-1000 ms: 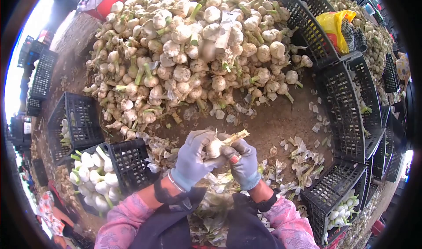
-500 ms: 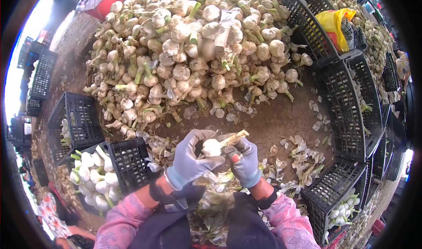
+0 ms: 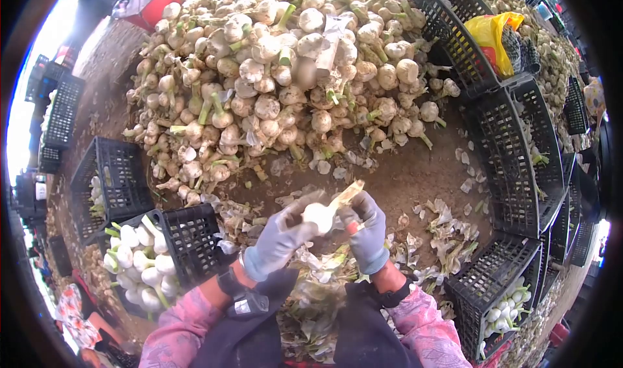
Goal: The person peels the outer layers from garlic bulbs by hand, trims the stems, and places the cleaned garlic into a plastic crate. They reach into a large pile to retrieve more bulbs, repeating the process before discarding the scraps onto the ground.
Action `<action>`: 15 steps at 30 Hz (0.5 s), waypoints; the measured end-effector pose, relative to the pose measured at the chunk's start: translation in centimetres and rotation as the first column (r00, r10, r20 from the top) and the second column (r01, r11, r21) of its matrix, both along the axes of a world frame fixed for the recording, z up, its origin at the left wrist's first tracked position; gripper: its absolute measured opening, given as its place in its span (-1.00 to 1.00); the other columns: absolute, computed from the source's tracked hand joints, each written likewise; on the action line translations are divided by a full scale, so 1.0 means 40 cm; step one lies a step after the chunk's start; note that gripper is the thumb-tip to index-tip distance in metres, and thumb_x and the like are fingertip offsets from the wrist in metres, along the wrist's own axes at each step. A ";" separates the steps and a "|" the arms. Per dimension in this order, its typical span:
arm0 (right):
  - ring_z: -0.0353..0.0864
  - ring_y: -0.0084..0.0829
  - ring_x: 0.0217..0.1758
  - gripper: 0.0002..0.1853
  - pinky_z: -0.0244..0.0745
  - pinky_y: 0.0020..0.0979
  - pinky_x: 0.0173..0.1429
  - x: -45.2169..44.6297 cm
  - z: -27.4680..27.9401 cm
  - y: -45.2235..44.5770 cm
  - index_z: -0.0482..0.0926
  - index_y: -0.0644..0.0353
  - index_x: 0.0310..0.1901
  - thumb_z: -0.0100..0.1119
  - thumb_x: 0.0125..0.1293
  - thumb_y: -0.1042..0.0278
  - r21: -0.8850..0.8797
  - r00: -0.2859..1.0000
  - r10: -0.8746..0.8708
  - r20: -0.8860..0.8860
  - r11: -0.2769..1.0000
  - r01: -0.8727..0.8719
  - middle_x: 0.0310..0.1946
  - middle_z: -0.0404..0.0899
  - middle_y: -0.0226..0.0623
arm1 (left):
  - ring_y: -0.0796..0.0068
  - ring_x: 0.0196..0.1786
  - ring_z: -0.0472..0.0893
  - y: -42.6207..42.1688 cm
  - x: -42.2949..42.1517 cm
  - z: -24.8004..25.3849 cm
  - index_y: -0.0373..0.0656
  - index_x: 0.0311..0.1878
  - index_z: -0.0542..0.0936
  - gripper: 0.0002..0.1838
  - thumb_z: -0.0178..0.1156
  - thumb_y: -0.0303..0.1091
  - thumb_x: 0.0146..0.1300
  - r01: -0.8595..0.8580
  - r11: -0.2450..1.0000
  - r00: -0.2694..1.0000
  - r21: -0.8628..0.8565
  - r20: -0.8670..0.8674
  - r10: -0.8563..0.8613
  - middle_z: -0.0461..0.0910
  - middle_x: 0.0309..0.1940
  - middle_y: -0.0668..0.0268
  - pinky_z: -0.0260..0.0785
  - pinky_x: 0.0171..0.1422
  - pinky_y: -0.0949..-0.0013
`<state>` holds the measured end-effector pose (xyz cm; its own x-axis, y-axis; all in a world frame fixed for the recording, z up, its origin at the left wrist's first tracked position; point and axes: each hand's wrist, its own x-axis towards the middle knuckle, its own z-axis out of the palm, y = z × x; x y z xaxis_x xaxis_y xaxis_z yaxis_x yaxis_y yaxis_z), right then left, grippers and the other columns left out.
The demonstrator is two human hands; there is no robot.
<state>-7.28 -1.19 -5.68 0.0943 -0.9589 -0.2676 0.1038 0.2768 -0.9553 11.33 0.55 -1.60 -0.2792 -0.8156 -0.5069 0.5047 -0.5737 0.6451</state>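
Note:
A pale garlic bulb with its dry stem pointing up and right is in the grip of my left hand, gloved in grey, fingers wrapped around its left side. My right hand, gloved too, is closed beside the stem with its fingers curled. A small red patch shows at its thumb; whether that is part of a tool or a wrapping I cannot tell. Beneath both hands lie loose garlic skins between my legs.
A large heap of untrimmed garlic lies ahead. At left, a black crate stands by cleaned white bulbs. More black crates line the right side, with a yellow bag farther back. Peeled skins litter the ground.
The bulb has turned so its stem points more steeply upward. My right hand has risen slightly, and my left fingers have shifted around the bulb.

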 end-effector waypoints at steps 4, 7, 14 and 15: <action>0.54 -0.62 -0.10 -0.82 0.47 -0.53 0.05 0.030 0.078 0.005 0.60 0.28 -0.03 0.14 0.35 0.57 -0.059 0.997 0.048 0.058 0.997 -0.045 -0.19 0.65 -0.38 | 0.50 0.07 0.55 0.006 -0.035 -0.026 -0.26 0.38 0.29 -0.24 0.41 -0.54 0.12 -0.016 0.937 0.877 -0.348 0.446 0.180 0.51 0.05 0.29 0.46 0.22 0.41; 0.64 -0.50 -0.13 -0.76 0.51 -0.49 0.02 0.052 0.085 0.023 0.61 0.25 -0.02 0.15 0.29 0.61 -0.113 0.998 0.040 -0.055 0.993 -0.046 -0.18 0.68 -0.29 | 0.58 -0.05 0.58 0.008 -0.045 -0.014 -0.28 0.29 0.35 -0.33 0.42 -0.57 0.11 -0.146 0.934 0.849 -0.325 0.443 0.287 0.54 -0.05 0.34 0.52 0.07 0.47; 0.65 -0.04 -0.17 -0.64 0.54 -0.21 -0.05 0.024 0.094 -0.041 0.59 0.17 -0.13 0.27 -0.06 0.57 -0.443 0.870 -0.057 -0.490 0.875 -0.193 -0.26 0.65 -0.16 | 0.52 -0.21 0.67 -0.021 0.006 0.030 -0.31 0.18 0.43 -0.48 0.38 -0.46 0.18 0.098 0.995 0.990 0.006 0.104 -0.098 0.63 -0.14 0.25 0.59 -0.11 0.46; 0.65 -0.05 -0.17 -0.62 0.54 -0.24 -0.05 0.022 0.092 -0.044 0.59 0.18 -0.13 0.28 -0.09 0.60 -0.474 0.851 -0.074 -0.520 0.854 -0.216 -0.25 0.65 -0.17 | 0.49 -0.24 0.68 -0.021 0.022 0.023 -0.32 0.17 0.43 -0.50 0.37 -0.46 0.19 0.141 0.988 0.990 0.069 -0.032 -0.139 0.64 -0.15 0.23 0.60 -0.14 0.45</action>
